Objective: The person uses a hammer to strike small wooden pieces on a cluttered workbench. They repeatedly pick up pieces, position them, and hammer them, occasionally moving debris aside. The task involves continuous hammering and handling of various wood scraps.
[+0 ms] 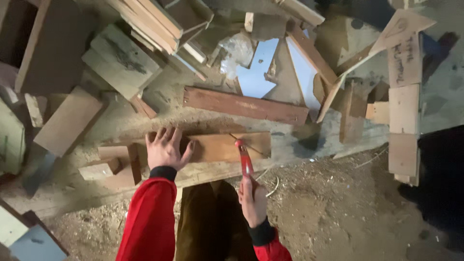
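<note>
red-handled tool (244, 157) sits gripped in the right hand (253, 200), its head touching the brown wooden board (227, 146). the left hand (165, 149) presses flat on that board, fingers spread open. scrap planks (245, 105) lie heaped beyond on the dusty floor (319, 212).

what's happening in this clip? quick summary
A person in red sleeves crouches over a pile of scrap wood. The left hand lies flat on a short wooden board, pinning it to the plank beneath. The right hand grips a red-handled tool whose head meets the board's top face beside a thin dark mark. Offcuts, a reddish plank and sawdust lie around.
</note>
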